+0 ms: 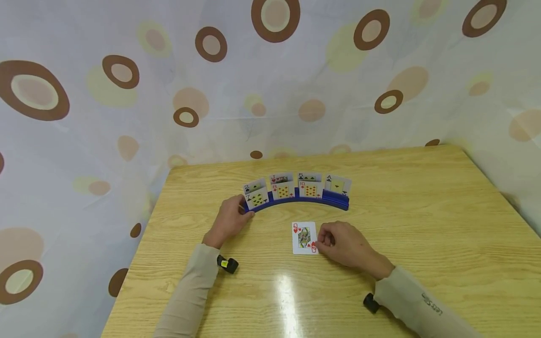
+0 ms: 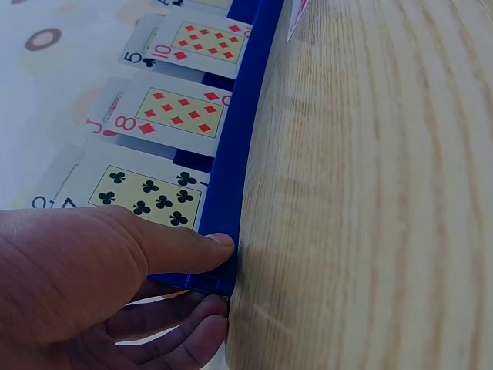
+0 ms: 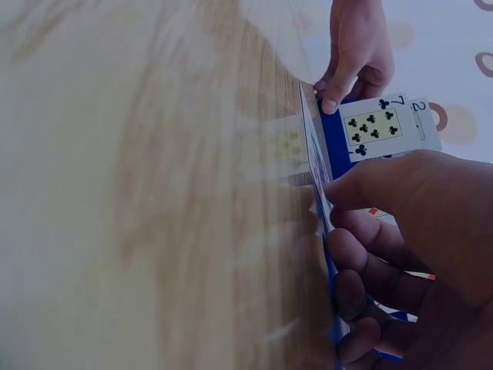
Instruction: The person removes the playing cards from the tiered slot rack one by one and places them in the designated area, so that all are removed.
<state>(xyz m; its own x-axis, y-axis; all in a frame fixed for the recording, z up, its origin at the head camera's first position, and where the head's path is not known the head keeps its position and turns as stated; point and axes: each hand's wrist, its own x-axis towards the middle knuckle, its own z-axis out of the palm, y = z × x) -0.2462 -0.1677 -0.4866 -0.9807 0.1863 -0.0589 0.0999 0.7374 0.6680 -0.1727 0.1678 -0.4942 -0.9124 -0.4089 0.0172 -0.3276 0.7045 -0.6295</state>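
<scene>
A curved blue card holder stands on the table with playing cards upright in two rows. In front are the seven of clubs, eight of diamonds and ten of diamonds. Behind them show a black two, a red jack and a five of clubs; a black ace stands at the right. My left hand grips the holder's left end, thumb on its front. My right hand pinches the right edge of a face-up queen of hearts, which lies low over the table before the holder.
The wooden table runs back to a patterned sheet hung behind and at both sides. Dark straps with small black devices sit by both sleeves.
</scene>
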